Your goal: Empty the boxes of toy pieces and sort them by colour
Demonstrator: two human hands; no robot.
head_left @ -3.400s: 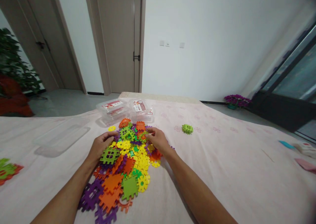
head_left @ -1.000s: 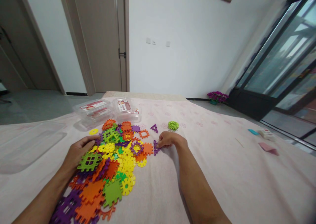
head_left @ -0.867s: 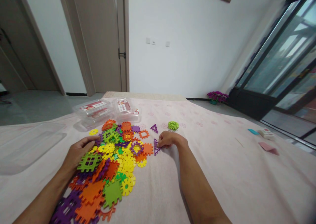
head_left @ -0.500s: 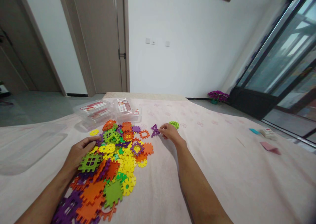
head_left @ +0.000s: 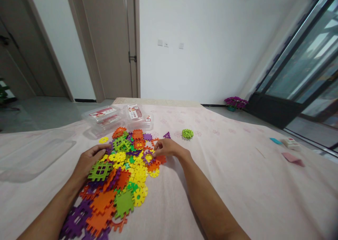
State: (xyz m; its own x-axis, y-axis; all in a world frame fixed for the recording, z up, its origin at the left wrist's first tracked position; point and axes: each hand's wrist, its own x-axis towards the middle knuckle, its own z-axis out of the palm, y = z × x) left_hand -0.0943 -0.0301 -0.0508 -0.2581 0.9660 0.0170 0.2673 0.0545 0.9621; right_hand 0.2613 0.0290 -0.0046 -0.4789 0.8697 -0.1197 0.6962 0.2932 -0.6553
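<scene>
A heap of plastic interlocking pieces, with yellow snowflake discs (head_left: pixel 138 173), orange squares (head_left: pixel 104 201) and a green lattice square (head_left: pixel 100 171), spreads over the cloth. My left hand (head_left: pixel 92 157) lies along the heap's left side, fingers stretched out by a purple piece (head_left: pixel 109 148). Over the right edge of the heap is my right hand (head_left: pixel 169 147), thumb and forefinger apart, at a purple ring-shaped piece (head_left: pixel 148 158); it partly covers an orange piece (head_left: pixel 161 159). Behind that hand sits a small purple triangular piece (head_left: pixel 167 135), and farther right a round green assembly (head_left: pixel 187 134).
Clear plastic boxes (head_left: pixel 105 118) with labels stand behind the heap. A transparent lid or tray (head_left: pixel 37 155) lies at left. On the right are a blue item (head_left: pixel 276 141), a small white box (head_left: pixel 291 144), a pink cloth (head_left: pixel 293 159) and a thin stick (head_left: pixel 260 153).
My right hand has let go of the purple triangular piece, leaving it on the cloth, and moved left to the heap. My left hand stays in place. The view has shifted slightly.
</scene>
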